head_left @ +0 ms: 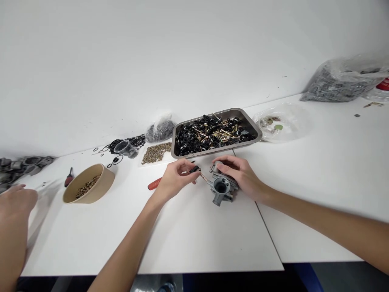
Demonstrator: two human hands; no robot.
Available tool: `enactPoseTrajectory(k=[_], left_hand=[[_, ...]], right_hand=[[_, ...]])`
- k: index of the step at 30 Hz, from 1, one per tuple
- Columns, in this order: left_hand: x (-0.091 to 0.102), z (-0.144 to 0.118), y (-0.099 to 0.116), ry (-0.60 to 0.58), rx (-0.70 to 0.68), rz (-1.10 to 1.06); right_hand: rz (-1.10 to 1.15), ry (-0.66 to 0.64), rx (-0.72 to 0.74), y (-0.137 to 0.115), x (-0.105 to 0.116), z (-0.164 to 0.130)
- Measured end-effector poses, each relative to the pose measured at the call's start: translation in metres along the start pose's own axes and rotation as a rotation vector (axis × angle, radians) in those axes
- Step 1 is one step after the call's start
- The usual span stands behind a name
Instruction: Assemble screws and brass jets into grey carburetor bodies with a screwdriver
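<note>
My right hand (240, 174) grips a grey metal carburetor body (221, 187) that rests on the white table (194, 235), its round bore facing me. My left hand (174, 178) pinches a small black-capped brass screw part (197, 171) by its black head, its brass tip pointing at the left side of the carburetor body. Just behind both hands stands a metal tray (255, 129) filled with several black and brass parts of the same kind.
A red-handled screwdriver (154, 184) lies under my left hand. A tan bowl of brass bits (88, 188), a clear cup (126, 148), black O-rings (138, 140), a brass pile (156, 152) and plastic bags (340, 81) sit around. Another person's hand (15, 202) reaches in at far left.
</note>
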State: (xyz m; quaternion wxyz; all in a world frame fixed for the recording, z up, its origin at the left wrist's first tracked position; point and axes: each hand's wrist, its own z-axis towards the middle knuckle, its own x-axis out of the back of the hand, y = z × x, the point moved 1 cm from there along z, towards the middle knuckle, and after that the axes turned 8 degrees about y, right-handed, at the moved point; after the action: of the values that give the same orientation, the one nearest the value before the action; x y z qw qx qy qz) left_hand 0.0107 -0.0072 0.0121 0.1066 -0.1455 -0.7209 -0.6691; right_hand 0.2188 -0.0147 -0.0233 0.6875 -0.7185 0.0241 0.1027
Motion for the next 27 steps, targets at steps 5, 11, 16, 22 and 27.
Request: enactPoseTrajectory(k=[5,11,16,22,27], left_hand=[[0.006,-0.001,0.005,-0.040,-0.005,-0.023],[0.013,0.002,0.004,0.004,-0.047,0.019],[0.010,0.002,0.004,-0.026,-0.054,0.017],[0.004,-0.003,0.006,-0.065,-0.017,-0.006],[0.000,-0.005,0.004,-0.130,-0.003,-0.075]], right_hand=[[0.003,0.000,-0.003,0.001,0.001,0.001],[0.008,-0.005,-0.003,0.001,0.001,0.001],[0.003,0.001,-0.002,-0.001,0.001,0.000],[-0.010,-0.010,0.007,0.001,0.001,0.000],[-0.033,-0.013,0.029,0.001,0.002,0.000]])
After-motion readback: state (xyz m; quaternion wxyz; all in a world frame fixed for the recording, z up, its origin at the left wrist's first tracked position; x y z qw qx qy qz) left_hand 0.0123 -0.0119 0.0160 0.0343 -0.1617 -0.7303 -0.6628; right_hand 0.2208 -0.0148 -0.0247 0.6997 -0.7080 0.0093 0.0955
